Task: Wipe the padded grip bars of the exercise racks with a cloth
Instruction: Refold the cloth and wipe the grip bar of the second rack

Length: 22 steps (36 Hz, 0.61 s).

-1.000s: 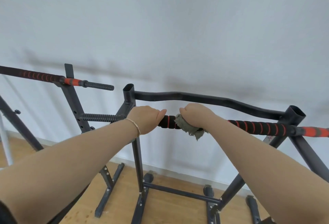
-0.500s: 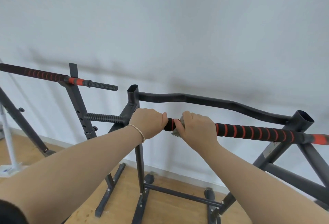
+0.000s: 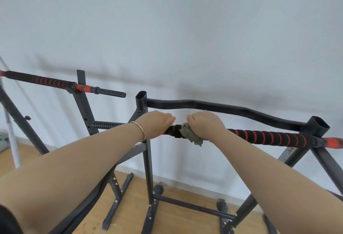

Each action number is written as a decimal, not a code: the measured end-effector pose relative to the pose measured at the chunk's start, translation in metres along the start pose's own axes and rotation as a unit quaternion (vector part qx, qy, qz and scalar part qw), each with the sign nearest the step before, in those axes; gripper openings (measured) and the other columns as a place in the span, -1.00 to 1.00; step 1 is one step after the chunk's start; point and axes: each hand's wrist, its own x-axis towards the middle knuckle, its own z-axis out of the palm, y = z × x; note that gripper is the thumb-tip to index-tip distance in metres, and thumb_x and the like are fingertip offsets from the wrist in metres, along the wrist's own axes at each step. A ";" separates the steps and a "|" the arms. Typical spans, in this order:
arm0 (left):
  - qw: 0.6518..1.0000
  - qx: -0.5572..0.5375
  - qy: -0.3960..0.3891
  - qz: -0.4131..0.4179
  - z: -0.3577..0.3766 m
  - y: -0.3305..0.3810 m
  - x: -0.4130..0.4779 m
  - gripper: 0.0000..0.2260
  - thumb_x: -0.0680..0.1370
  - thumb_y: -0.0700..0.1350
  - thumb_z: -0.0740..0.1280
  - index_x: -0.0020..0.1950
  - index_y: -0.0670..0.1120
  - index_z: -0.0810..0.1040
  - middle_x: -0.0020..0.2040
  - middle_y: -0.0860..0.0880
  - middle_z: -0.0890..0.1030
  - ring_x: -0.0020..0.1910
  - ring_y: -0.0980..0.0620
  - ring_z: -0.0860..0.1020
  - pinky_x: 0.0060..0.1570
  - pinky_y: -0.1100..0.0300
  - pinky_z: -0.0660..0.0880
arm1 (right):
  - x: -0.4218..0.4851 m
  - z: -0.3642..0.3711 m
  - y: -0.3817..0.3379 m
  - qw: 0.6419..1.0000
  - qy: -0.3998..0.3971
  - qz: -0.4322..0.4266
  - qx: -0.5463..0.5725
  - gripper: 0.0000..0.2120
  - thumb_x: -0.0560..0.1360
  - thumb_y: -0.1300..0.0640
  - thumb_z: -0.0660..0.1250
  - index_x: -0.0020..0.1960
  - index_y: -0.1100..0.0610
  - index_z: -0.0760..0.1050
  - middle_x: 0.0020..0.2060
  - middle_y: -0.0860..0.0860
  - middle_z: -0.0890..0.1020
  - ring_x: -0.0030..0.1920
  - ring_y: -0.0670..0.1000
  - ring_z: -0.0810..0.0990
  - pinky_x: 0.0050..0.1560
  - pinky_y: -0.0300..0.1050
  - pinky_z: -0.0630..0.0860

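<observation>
A pale wall (image 3: 167, 29) meets wooden floor (image 3: 185, 220).

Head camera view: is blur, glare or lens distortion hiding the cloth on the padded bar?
Head view: no; the grey-green cloth gripped by the right hand and the black foam grip bar with red rings read clearly, slightly soft. Head view: even light, no glare, smeared grey shadows on the white wall. Head view: wide-angle bending warps the black metal rack legs near the edges.
</observation>
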 end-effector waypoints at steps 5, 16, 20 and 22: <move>0.992 -0.035 -0.116 -0.042 0.003 -0.001 0.003 -0.88 0.54 -0.24 0.17 -0.02 -0.09 0.24 -0.29 -0.05 0.48 -0.39 -0.04 0.45 -0.38 0.09 0.38 | -0.028 0.015 -0.022 0.966 0.257 -0.020 -0.028 -0.90 0.49 0.14 0.38 -0.15 0.16 0.53 -0.34 0.02 0.50 -0.41 0.08 0.46 -0.47 -0.12 0.33; 0.997 0.029 -0.033 -0.069 0.013 0.010 -0.004 -0.86 0.57 -0.23 0.18 -0.11 -0.10 0.22 -0.37 -0.01 0.35 -0.40 -0.04 0.37 -0.49 0.12 0.25 | -0.023 0.026 -0.049 0.943 0.327 0.045 -0.046 -0.75 0.49 0.10 0.35 -0.32 0.10 0.37 -0.47 -0.02 0.28 -0.54 0.02 0.28 -0.55 -0.17 0.28; 0.997 0.027 0.009 -0.078 0.016 0.010 -0.006 -0.86 0.57 -0.22 0.16 -0.13 -0.10 0.21 -0.42 -0.01 0.34 -0.49 -0.01 0.28 -0.53 0.16 0.21 | -0.003 0.010 -0.047 0.986 0.130 0.093 -0.036 -0.84 0.51 0.13 0.31 -0.22 0.10 0.39 -0.46 -0.04 0.28 -0.47 0.05 0.35 -0.44 -0.16 0.27; 0.995 0.023 0.037 -0.086 0.020 0.013 -0.008 -0.82 0.55 -0.21 0.17 -0.17 -0.09 0.18 -0.46 -0.01 0.27 -0.53 -0.01 0.23 -0.52 0.19 0.19 | 0.013 0.002 -0.038 0.991 0.018 0.120 0.063 -0.82 0.58 0.15 0.12 -0.19 0.13 0.36 -0.33 0.02 0.49 -0.31 0.12 0.47 -0.30 -0.09 0.34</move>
